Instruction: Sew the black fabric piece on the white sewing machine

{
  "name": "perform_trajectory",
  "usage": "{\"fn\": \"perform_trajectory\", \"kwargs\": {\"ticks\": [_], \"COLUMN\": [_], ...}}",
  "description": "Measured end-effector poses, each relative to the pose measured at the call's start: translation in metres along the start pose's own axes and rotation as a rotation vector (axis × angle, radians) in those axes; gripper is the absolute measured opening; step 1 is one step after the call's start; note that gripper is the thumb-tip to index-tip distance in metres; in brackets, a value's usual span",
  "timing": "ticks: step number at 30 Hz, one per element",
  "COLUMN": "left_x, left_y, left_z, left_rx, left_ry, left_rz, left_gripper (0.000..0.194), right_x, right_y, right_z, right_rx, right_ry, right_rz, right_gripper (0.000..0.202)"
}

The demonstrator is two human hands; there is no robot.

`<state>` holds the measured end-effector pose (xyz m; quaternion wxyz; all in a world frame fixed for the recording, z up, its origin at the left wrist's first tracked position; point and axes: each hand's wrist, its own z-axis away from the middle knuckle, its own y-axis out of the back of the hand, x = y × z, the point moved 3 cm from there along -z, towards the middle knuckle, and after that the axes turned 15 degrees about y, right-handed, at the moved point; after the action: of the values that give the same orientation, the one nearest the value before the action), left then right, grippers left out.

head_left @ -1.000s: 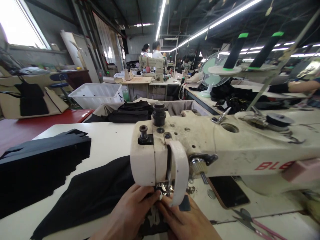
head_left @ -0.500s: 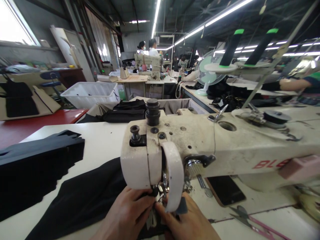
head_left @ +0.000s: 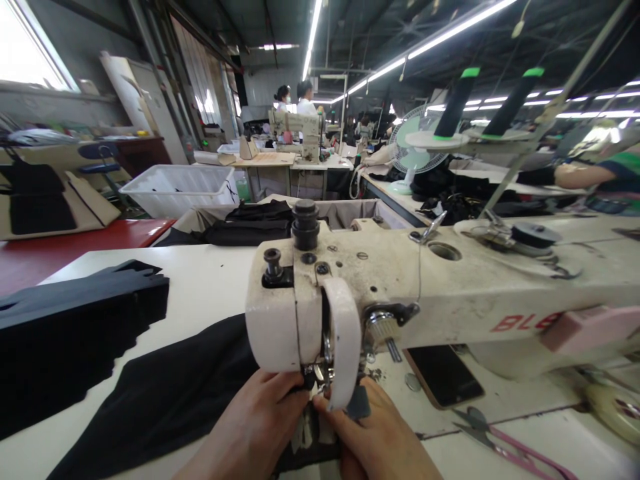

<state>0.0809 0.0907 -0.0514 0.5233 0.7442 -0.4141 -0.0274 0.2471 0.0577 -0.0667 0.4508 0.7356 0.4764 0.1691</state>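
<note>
A worn white sewing machine (head_left: 440, 287) spans the table in front of me. Its head hides the needle and presser foot. My left hand (head_left: 250, 427) and my right hand (head_left: 377, 437) meet right under that head, fingers pinched on black fabric (head_left: 170, 393) with a small pale label between them. The cloth spreads away to the left over the white table (head_left: 210, 280). A stack of dark cut pieces (head_left: 75, 313) lies further left.
A dark phone (head_left: 443, 375) lies under the machine arm, pink-handled scissors (head_left: 505, 443) to its right. Thread cones (head_left: 455, 100) stand on a rack behind. A bin of black cloth (head_left: 260, 223), a white tub (head_left: 180, 187), a fan (head_left: 413, 150) and other workers sit beyond.
My view has shifted slightly, so the machine head sits a little more to the left. Both hands stay pinched on the fabric under the head.
</note>
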Motion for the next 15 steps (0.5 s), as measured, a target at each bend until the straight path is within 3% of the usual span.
{"fn": "perform_trajectory", "kwargs": {"ticks": [5,10,15], "left_x": [-0.0046,-0.0069,-0.0062], "left_y": [-0.0041,-0.0037,0.0001], "left_z": [0.0037,0.0039,-0.001], "left_rx": [0.032,-0.02,0.068], "left_ry": [0.032,0.131,0.135], "left_rz": [0.03,0.117,0.15], "left_gripper": [0.038,0.024,0.027], "right_x": [0.0034,0.0063,0.006], "right_y": [-0.0006,-0.0005,-0.0019], "right_z": [-0.0043,-0.0008,0.0002], "right_rx": [0.048,-0.011,0.035], "right_ry": [0.021,0.065,0.028], "right_rz": [0.078,0.104,0.181], "right_gripper": [0.025,0.026,0.027]}}
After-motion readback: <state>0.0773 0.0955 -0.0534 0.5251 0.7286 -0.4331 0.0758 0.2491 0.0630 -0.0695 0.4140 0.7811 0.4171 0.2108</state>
